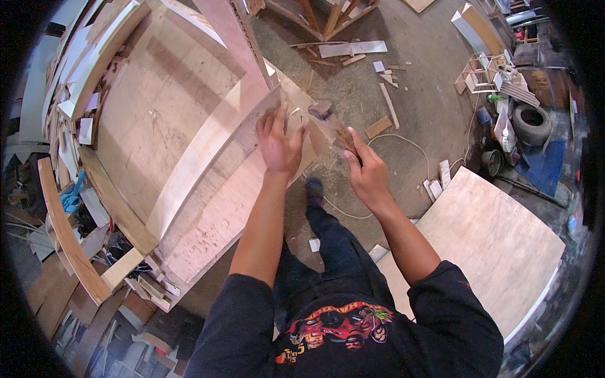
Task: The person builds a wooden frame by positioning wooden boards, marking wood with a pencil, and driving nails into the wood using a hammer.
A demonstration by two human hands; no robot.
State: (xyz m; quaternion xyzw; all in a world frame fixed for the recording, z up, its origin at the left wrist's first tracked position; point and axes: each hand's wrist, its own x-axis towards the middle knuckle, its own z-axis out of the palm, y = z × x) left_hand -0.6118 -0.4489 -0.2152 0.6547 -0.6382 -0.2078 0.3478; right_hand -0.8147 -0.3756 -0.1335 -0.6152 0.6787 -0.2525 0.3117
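My right hand (370,173) is wrapped round the wooden handle of a hammer (344,134). Its dark head is raised just right of my left hand, near the corner of the plywood work surface (217,230). Fingers stretched and thumb apart, my left hand (280,146) lies against the end of a long pale wooden strip (192,167) standing on edge across that surface. A tall plywood panel (242,47) rises just beyond my left fingertips. A small thin thing shows by my left thumb, too small to make out.
Left of the work surface lie curved boards (69,236) and piled offcuts. Scraps, including a white strip (353,48), litter the floor. A pale cable (409,142) loops at right. A plywood sheet (485,236) is at my right; a tyre (531,120) lies farther off.
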